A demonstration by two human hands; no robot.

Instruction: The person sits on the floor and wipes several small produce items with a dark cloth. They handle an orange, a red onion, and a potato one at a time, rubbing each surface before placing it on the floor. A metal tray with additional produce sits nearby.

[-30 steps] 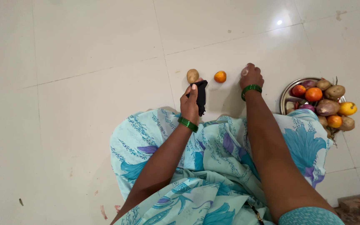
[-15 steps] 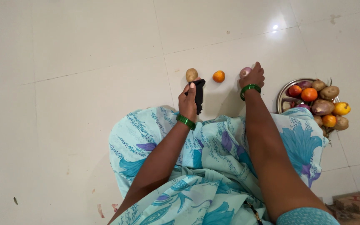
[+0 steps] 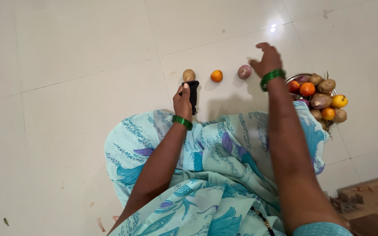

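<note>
On the white tiled floor lie, in a row from left to right, a brown potato (image 3: pixel 189 74), a small orange fruit (image 3: pixel 216 76) and a purplish onion (image 3: pixel 244 71). My left hand (image 3: pixel 183 101) is closed around a small black object (image 3: pixel 193 95) just below the potato. Raised above the floor to the right of the onion, my right hand (image 3: pixel 266 58) has its fingers spread and holds nothing. Both wrists wear green bangles.
A steel plate (image 3: pixel 292 78) at the right is heaped with potatoes, onions, tomatoes and yellow and orange fruit. My lap, in a light blue patterned cloth (image 3: pixel 224 175), fills the foreground. A brown wooden piece (image 3: pixel 368 201) sits at the bottom right corner.
My right hand set the onion on the floor to the right of the orange fruit, let go and lifted up towards the plate. The left hand kept its hold on the black object.
</note>
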